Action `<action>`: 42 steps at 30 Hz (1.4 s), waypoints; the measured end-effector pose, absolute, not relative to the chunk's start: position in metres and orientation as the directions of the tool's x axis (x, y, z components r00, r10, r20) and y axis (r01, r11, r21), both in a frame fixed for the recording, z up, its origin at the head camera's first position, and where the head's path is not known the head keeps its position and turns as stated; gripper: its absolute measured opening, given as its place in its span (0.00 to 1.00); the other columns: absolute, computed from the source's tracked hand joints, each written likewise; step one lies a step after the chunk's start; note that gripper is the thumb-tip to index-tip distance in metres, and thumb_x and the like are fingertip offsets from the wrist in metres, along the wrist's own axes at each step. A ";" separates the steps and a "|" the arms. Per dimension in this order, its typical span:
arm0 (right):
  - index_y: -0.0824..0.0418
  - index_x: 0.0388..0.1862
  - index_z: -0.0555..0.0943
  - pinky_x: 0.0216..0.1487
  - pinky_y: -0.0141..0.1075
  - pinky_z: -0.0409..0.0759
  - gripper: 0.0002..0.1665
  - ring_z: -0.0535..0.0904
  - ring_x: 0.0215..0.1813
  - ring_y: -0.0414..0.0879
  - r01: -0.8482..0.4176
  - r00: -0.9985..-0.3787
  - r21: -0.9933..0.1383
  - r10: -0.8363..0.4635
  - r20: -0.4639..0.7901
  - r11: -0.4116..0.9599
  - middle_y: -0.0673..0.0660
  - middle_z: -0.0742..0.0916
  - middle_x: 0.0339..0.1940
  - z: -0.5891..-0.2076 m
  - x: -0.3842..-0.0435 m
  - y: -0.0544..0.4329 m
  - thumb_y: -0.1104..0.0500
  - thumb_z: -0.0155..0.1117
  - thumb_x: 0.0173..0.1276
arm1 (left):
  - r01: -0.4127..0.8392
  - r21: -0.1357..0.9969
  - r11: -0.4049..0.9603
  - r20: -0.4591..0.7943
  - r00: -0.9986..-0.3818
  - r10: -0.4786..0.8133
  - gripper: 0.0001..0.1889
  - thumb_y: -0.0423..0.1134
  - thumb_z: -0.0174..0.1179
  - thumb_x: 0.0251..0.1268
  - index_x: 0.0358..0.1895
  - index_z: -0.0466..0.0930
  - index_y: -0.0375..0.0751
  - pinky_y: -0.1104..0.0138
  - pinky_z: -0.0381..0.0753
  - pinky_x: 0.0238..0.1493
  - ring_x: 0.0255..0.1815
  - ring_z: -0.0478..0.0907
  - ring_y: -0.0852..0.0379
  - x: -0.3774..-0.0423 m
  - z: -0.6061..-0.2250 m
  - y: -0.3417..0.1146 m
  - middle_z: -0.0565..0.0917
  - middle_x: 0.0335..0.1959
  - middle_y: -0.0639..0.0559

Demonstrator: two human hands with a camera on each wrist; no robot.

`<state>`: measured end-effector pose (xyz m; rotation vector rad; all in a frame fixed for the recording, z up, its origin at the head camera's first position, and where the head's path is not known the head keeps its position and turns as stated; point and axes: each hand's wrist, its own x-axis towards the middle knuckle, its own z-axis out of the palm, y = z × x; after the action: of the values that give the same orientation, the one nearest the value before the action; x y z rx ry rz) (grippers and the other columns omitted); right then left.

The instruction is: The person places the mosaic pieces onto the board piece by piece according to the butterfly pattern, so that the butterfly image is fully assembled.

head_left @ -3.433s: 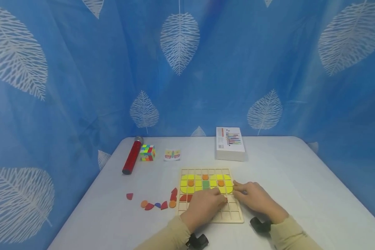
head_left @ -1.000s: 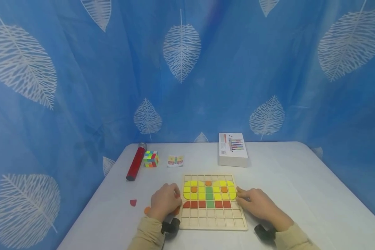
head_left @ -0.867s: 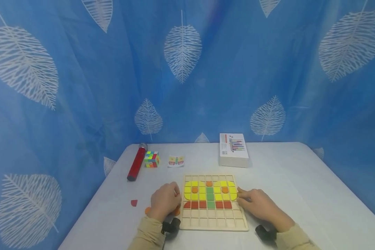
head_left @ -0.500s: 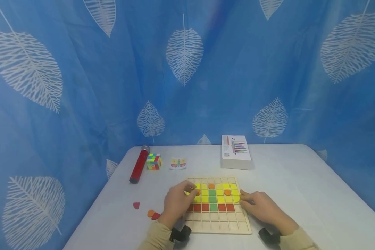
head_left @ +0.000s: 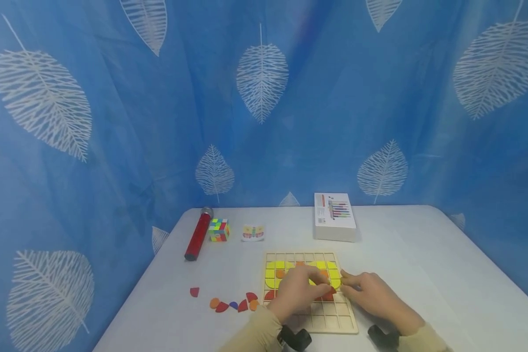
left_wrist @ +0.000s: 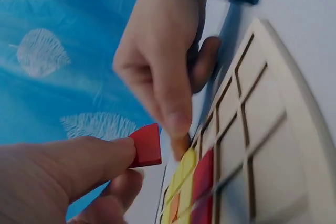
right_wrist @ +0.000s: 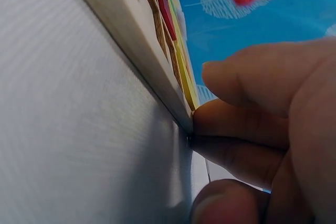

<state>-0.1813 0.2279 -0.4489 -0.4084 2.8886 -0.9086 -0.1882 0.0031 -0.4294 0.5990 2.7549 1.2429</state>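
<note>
My left hand [head_left: 294, 292] is over the wooden grid board [head_left: 334, 324], its thumb and finger pinching a red curved-edge tile [left_wrist: 147, 146]. In the left wrist view that tile is just above the board. Yellow, orange and red tiles lie in the board's squares; my left hand covers the middle ones in the head view. At the board's right edge is my right hand [head_left: 373, 296]. Its fingertips [right_wrist: 210, 119] touch the rim, with no tile between them.
Left of the board lie loose red quarter tiles [head_left: 243, 305], orange discs [head_left: 214, 303] and a blue half disc [head_left: 233, 305]. Behind are a red microphone-like stick [head_left: 199, 236], a puzzle cube [head_left: 219, 230], a butterfly picture card [head_left: 253, 233] and a white box [head_left: 334, 217].
My left hand went from the board to the loose tiles on the left, then came back rightward across the board with a red tile. The right hand stays at the board's edge.
</note>
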 end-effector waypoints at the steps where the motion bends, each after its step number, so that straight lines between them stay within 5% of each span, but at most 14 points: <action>1: 0.58 0.55 0.88 0.56 0.50 0.82 0.19 0.88 0.48 0.59 -0.232 -0.959 -0.573 -0.283 -0.001 0.786 0.60 0.85 0.64 -0.450 -0.181 0.229 0.51 0.67 0.72 | 0.329 0.719 0.612 0.097 -0.920 0.380 0.02 0.47 0.73 0.61 0.31 0.91 0.60 0.71 0.78 0.37 0.38 0.80 0.73 -0.188 -0.431 0.009 0.86 0.33 0.72; 5: 0.58 0.58 0.87 0.44 0.36 0.79 0.19 0.87 0.44 0.51 -0.232 -0.957 -0.600 -0.292 -0.002 0.766 0.60 0.85 0.64 -0.453 -0.179 0.235 0.52 0.64 0.74 | 0.359 0.635 0.684 0.092 -0.914 0.395 0.02 0.48 0.73 0.62 0.32 0.91 0.61 0.73 0.76 0.34 0.35 0.79 0.75 -0.184 -0.435 0.027 0.86 0.31 0.74; 9: 0.58 0.58 0.87 0.52 0.43 0.83 0.19 0.84 0.62 0.56 -0.214 -0.961 -0.616 -0.275 -0.005 0.758 0.58 0.85 0.64 -0.455 -0.177 0.238 0.52 0.65 0.74 | 0.401 0.541 0.739 0.110 -0.905 0.411 0.02 0.49 0.71 0.65 0.34 0.91 0.63 0.75 0.73 0.31 0.33 0.77 0.77 -0.182 -0.442 0.038 0.86 0.33 0.76; 18: 0.59 0.57 0.87 0.63 0.59 0.78 0.20 0.78 0.68 0.65 -0.194 -0.965 -0.640 -0.262 -0.011 0.743 0.59 0.85 0.64 -0.454 -0.169 0.240 0.51 0.66 0.73 | 0.503 0.368 0.782 0.197 -0.864 0.463 0.03 0.51 0.70 0.65 0.37 0.92 0.67 0.76 0.66 0.23 0.27 0.71 0.77 -0.177 -0.453 0.047 0.84 0.31 0.75; 24: 0.59 0.57 0.87 0.55 0.51 0.83 0.19 0.86 0.58 0.57 -0.202 -0.965 -0.626 -0.262 -0.004 0.753 0.60 0.85 0.64 -0.455 -0.174 0.238 0.52 0.65 0.73 | 0.549 0.309 0.777 0.231 -0.836 0.499 0.02 0.51 0.71 0.64 0.36 0.92 0.68 0.75 0.63 0.19 0.24 0.65 0.75 -0.178 -0.456 0.045 0.80 0.27 0.74; 28: 0.58 0.57 0.88 0.60 0.55 0.81 0.18 0.84 0.61 0.61 -0.209 -0.964 -0.621 -0.265 0.002 0.755 0.60 0.85 0.64 -0.455 -0.178 0.236 0.52 0.65 0.74 | 0.523 0.346 0.779 0.225 -0.852 0.472 0.03 0.51 0.70 0.65 0.38 0.92 0.68 0.75 0.65 0.19 0.25 0.68 0.74 -0.182 -0.454 0.036 0.82 0.30 0.74; 35: 0.59 0.55 0.88 0.67 0.62 0.72 0.18 0.76 0.70 0.65 -0.184 -0.966 -0.625 -0.258 -0.030 0.759 0.59 0.84 0.65 -0.458 -0.182 0.232 0.51 0.67 0.72 | 0.363 0.503 0.785 0.186 -0.932 0.311 0.05 0.51 0.68 0.66 0.40 0.91 0.61 0.66 0.81 0.41 0.49 0.84 0.62 -0.187 -0.427 -0.038 0.88 0.43 0.68; 38: 0.60 0.55 0.88 0.69 0.61 0.71 0.19 0.75 0.71 0.65 -0.179 -0.966 -0.634 -0.256 -0.031 0.752 0.60 0.84 0.66 -0.457 -0.184 0.230 0.52 0.68 0.71 | 0.246 0.518 0.819 0.194 -0.967 0.167 0.09 0.51 0.67 0.67 0.45 0.90 0.55 0.57 0.82 0.50 0.51 0.84 0.56 -0.193 -0.419 -0.096 0.89 0.46 0.61; 42: 0.62 0.55 0.88 0.70 0.62 0.69 0.19 0.73 0.72 0.66 -0.182 -0.967 -0.646 -0.255 -0.021 0.741 0.60 0.83 0.67 -0.454 -0.187 0.228 0.53 0.67 0.71 | 0.015 0.473 0.881 0.159 -0.985 -0.068 0.16 0.49 0.66 0.69 0.55 0.87 0.48 0.51 0.83 0.49 0.49 0.84 0.50 -0.202 -0.419 -0.191 0.87 0.48 0.51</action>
<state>-0.1870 0.2285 -0.4541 -0.3561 2.8297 -1.0329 -0.2019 -0.1905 -0.4195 -0.0457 3.2121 0.8099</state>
